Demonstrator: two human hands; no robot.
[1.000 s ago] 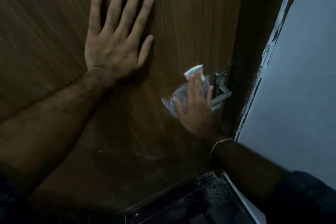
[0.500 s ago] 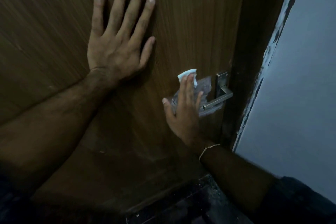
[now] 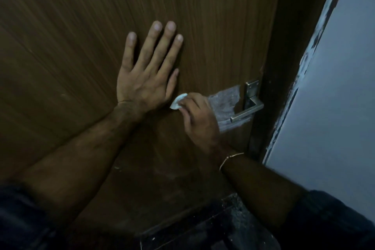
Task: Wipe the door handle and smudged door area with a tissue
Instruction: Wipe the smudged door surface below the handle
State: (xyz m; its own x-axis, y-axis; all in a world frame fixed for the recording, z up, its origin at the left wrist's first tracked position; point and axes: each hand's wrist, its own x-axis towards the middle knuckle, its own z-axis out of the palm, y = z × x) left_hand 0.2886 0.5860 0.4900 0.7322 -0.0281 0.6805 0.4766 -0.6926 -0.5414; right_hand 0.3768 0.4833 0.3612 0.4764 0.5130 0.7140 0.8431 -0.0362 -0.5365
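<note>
Door (image 3: 203,26), wiping partway, by my read. L hand (image 3: 146,79) spread flat on panel. R hand (image 3: 198,119) pinches tissue (image 3: 178,102) on panel, apart from handle (image 3: 246,112) at door's right edge. Grey smudge (image 3: 225,103) beside handle remains.
</note>
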